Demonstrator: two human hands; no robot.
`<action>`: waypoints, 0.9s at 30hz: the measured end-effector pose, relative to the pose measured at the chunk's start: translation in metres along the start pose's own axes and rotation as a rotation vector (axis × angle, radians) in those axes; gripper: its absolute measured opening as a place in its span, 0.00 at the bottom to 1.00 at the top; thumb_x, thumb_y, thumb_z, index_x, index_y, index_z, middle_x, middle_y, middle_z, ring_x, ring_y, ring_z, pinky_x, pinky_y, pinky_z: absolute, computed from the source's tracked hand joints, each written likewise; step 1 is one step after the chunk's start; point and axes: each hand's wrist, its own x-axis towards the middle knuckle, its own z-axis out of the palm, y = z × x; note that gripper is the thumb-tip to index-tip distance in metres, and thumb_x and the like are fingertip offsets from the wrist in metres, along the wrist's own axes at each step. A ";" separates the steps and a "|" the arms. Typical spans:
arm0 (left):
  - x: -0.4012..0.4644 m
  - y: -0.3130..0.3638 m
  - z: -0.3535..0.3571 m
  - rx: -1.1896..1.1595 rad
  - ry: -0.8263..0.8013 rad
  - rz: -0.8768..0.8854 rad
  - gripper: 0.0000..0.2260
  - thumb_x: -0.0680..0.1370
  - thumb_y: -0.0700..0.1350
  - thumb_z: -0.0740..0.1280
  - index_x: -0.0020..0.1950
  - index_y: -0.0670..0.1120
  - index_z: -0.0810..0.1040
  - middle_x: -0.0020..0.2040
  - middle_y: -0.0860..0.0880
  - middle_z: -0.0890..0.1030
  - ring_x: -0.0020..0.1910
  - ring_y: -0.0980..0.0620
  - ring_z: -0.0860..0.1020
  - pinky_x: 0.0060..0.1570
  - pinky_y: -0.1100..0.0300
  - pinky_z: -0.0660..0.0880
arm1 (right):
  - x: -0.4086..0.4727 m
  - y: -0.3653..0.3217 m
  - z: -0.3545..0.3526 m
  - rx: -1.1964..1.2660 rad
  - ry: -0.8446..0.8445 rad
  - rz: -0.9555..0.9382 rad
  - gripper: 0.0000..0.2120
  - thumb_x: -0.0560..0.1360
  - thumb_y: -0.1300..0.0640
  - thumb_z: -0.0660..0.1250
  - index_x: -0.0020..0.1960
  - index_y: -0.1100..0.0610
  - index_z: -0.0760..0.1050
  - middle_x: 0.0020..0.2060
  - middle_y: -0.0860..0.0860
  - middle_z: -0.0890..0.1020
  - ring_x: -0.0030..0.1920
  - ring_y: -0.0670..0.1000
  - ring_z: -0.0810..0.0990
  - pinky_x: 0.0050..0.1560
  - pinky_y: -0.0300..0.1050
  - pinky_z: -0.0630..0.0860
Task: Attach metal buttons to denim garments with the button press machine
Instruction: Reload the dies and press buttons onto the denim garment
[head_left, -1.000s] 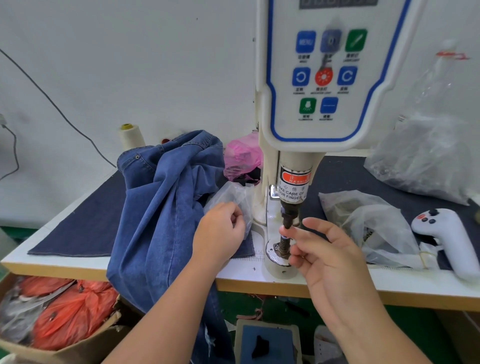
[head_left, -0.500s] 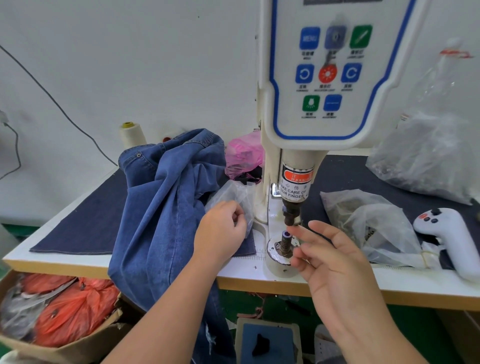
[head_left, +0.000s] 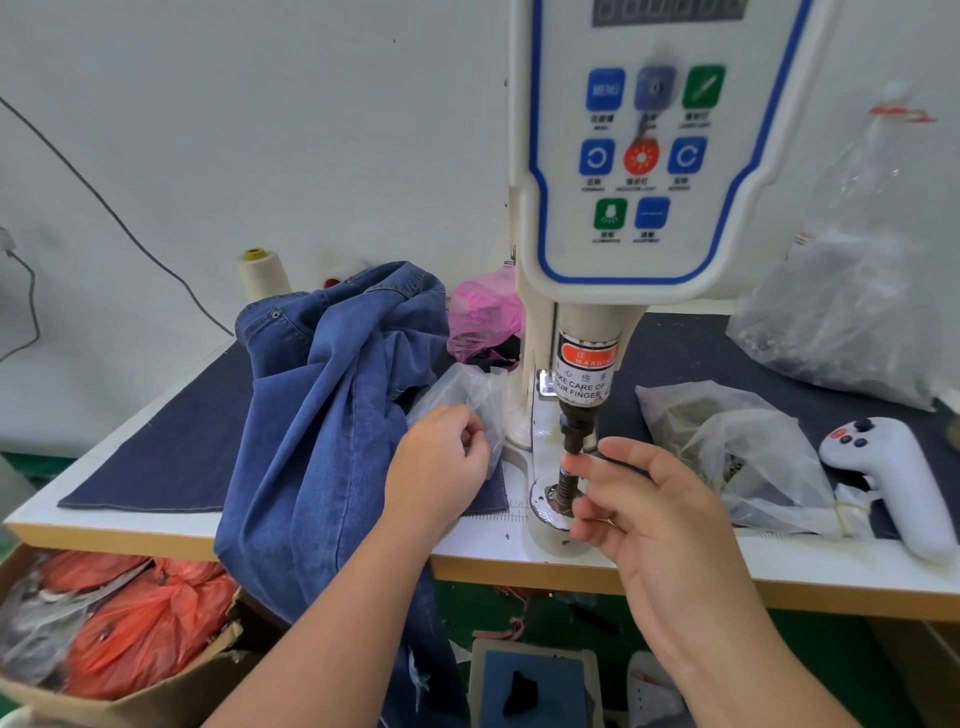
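The white button press machine (head_left: 649, 156) stands on the table (head_left: 779, 571). Its dark upper punch (head_left: 571, 431) hangs just above the lower die (head_left: 563, 493). My right hand (head_left: 665, 525) has thumb and index fingertips at the gap between punch and die, the other fingers spread; anything pinched there is hidden. A blue denim garment (head_left: 322, 415) lies heaped left of the machine and hangs over the table's front edge. My left hand (head_left: 441, 462) rests on it, fingers curled on a small clear plastic bag (head_left: 467, 384).
A crumpled clear bag (head_left: 737, 447) and a white handheld controller (head_left: 904, 483) lie to the right, with a large bag (head_left: 841, 312) behind. A pink bag (head_left: 483, 312) and thread cone (head_left: 262, 275) sit at the back. A box of orange bags (head_left: 130, 634) and a foot pedal (head_left: 535, 686) are below.
My right hand drew back a little from the die half a second ago, and its fingertips are now back at the gap under the punch. My left hand has stayed on the clear bag.
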 end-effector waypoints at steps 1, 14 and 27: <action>0.000 0.000 0.000 0.001 0.000 -0.001 0.04 0.77 0.43 0.65 0.44 0.47 0.78 0.37 0.55 0.75 0.37 0.56 0.73 0.34 0.62 0.69 | 0.000 0.000 0.001 0.017 0.001 0.003 0.13 0.72 0.71 0.68 0.52 0.58 0.78 0.43 0.57 0.86 0.31 0.49 0.79 0.31 0.42 0.78; 0.001 -0.002 0.001 0.003 0.006 0.000 0.04 0.77 0.44 0.65 0.43 0.48 0.78 0.37 0.54 0.74 0.37 0.56 0.73 0.35 0.60 0.70 | -0.005 0.009 0.000 0.257 -0.107 -0.002 0.14 0.62 0.64 0.69 0.46 0.54 0.83 0.50 0.60 0.85 0.27 0.49 0.74 0.27 0.41 0.74; 0.029 0.003 -0.027 0.016 -0.193 0.142 0.05 0.77 0.43 0.64 0.49 0.48 0.79 0.39 0.58 0.75 0.40 0.57 0.74 0.39 0.62 0.71 | -0.015 0.017 -0.019 0.034 -0.123 0.000 0.17 0.74 0.77 0.59 0.53 0.61 0.78 0.47 0.57 0.86 0.27 0.53 0.78 0.27 0.46 0.77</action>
